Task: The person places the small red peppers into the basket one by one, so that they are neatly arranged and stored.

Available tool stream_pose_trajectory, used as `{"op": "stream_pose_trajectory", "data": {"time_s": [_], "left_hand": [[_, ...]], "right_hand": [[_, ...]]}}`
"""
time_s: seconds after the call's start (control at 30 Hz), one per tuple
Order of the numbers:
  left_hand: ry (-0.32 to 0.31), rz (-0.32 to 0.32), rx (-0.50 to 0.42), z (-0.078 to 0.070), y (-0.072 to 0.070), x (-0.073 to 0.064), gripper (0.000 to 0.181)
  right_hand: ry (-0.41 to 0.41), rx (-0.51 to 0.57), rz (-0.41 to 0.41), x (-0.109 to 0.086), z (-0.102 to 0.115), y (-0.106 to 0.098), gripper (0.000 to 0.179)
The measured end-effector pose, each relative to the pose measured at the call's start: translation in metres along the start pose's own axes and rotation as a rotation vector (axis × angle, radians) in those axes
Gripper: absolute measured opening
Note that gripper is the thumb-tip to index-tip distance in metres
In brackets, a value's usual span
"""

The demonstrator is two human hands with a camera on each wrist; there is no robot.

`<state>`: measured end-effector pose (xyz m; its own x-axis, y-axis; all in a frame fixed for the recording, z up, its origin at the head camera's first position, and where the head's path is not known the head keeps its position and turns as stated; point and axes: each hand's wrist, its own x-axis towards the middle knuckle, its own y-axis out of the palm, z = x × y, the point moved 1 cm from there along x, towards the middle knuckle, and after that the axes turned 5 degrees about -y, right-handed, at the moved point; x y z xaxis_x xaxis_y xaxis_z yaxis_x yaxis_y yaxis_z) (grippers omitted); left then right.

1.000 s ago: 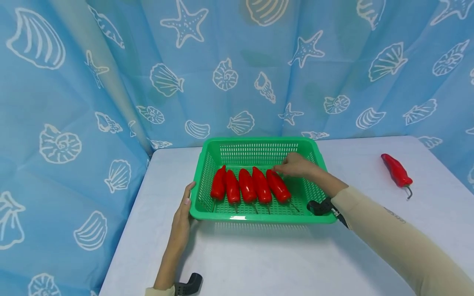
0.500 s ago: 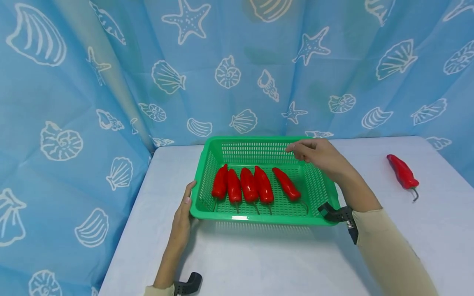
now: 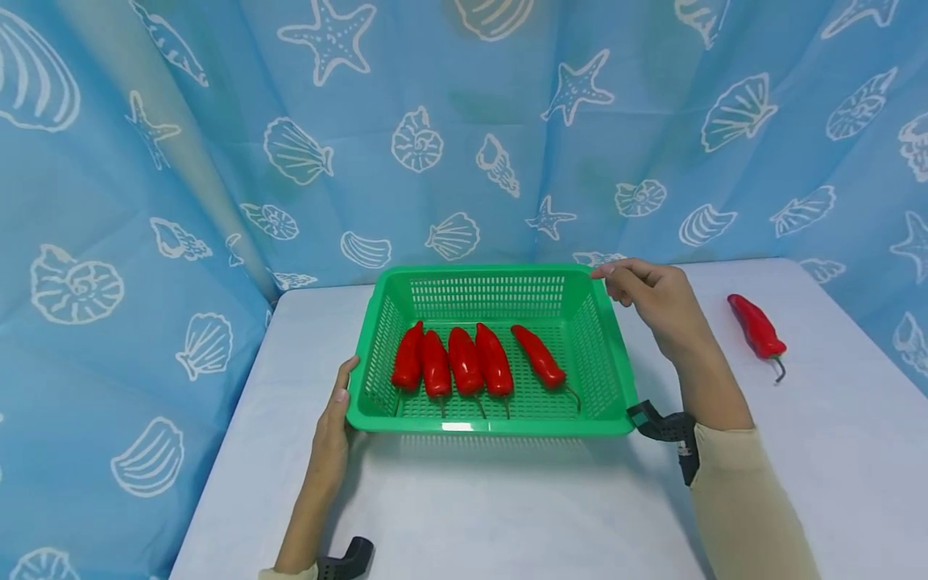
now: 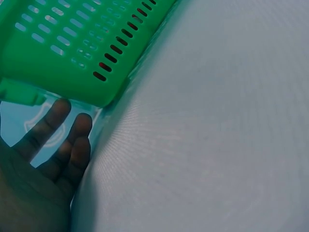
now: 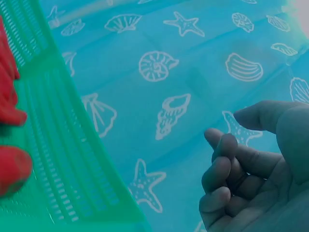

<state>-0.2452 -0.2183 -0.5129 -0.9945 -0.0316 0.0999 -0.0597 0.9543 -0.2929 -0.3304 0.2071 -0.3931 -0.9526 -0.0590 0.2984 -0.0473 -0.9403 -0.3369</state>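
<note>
Several glossy red chili peppers (image 3: pixel 466 361) lie side by side in a green plastic basket (image 3: pixel 486 427), stems toward the front. The rightmost pepper (image 3: pixel 538 354) lies slanted, a little apart from the others. My left hand (image 3: pixel 332 435) rests at the basket's left side, and in the left wrist view its fingers (image 4: pixel 58 113) stretch out right by the basket wall. Beyond the basket's back right corner is my right hand (image 3: pixel 656 310), raised and holding nothing. The right wrist view shows its fingers (image 5: pixel 217 174) loosely curled, with the thumb apart from them.
Another red chili pepper (image 3: pixel 757 329) lies on the white-covered table (image 3: pixel 493 515), to the right of the basket. A blue curtain (image 3: pixel 377 193) with white shells and starfish hangs behind the table and along its left side.
My right hand has let go of the rightmost pepper, leaving it farther right and more slanted. The hand has risen and moved right, out of the basket. My left hand stays at the basket's side.
</note>
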Motion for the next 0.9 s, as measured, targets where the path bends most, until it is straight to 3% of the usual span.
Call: {"op": "stream_pose_trajectory", "data": {"time_s": [0.23,0.47,0.7,0.9], "left_hand": [[-0.003,-0.004,-0.010,0.002,0.002,0.001,0.052],[-0.001,-0.012,0.012,-0.001,0.000,-0.002,0.051],[-0.012,0.003,0.017,0.000,0.000,-0.003,0.052],[-0.015,0.001,0.036,0.000,-0.002,-0.003,0.052]], "right_hand": [[0.006,-0.166,-0.072,0.005,-0.005,-0.017,0.045],[-0.002,-0.225,-0.135,0.005,-0.011,-0.029,0.047],[0.052,-0.335,-0.135,0.002,-0.021,-0.038,0.056],[0.091,-0.338,-0.163,0.002,-0.030,-0.046,0.058]]}}
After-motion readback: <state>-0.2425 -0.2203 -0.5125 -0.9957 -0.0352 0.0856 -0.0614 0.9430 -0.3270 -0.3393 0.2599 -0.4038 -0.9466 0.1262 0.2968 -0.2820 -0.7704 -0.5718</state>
